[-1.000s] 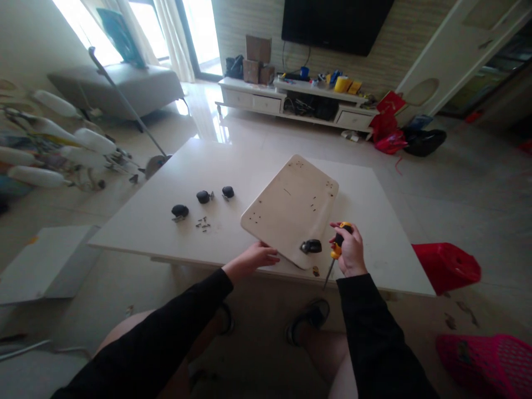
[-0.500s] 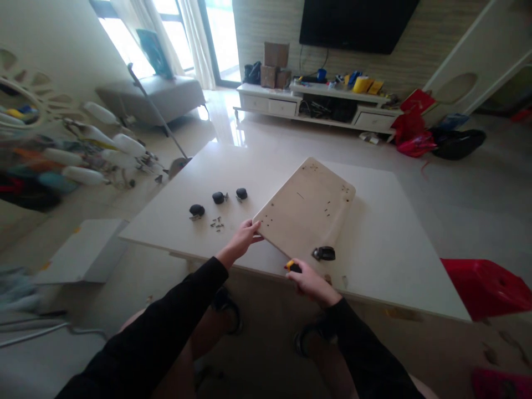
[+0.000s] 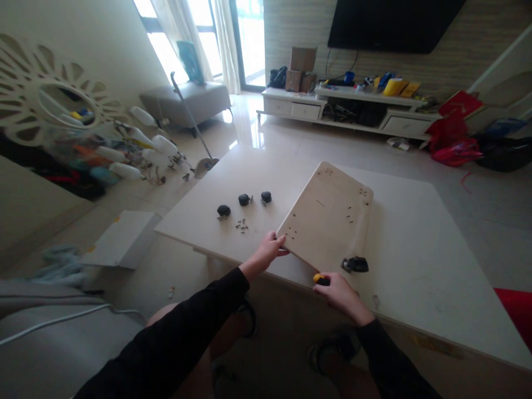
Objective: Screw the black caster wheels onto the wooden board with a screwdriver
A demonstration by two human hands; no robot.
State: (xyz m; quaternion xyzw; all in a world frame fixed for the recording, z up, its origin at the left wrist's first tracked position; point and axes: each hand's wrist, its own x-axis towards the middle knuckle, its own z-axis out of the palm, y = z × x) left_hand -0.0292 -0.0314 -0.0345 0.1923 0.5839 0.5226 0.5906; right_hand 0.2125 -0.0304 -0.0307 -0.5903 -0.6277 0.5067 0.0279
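My left hand (image 3: 268,249) is closed on the left corner of a beige board (image 3: 328,216), thumb on top and fingers beneath. The board lies over the white table (image 3: 415,260), with holes near its corners and a few small screws on its face. A black caster (image 3: 356,265) sits at its near right corner. My right hand (image 3: 338,291), beside the board's near edge, is wrapped round a screwdriver (image 3: 320,279); only its yellow-and-black handle shows. Left of the board are three loose casters (image 3: 245,199) and a small pile of screws (image 3: 241,225).
A white box (image 3: 124,238) stands on the floor at the left, near a grey seat (image 3: 50,332) with a white cable. Behind the table are a dustpan (image 3: 205,166), a grey bench (image 3: 187,105) and a low TV cabinet (image 3: 307,111). Red bags (image 3: 453,147) lie at the far right.
The view has turned left, so everything appears farther right. Both hands keep their holds on the board and the screwdriver; the loose casters and screws stay in place.
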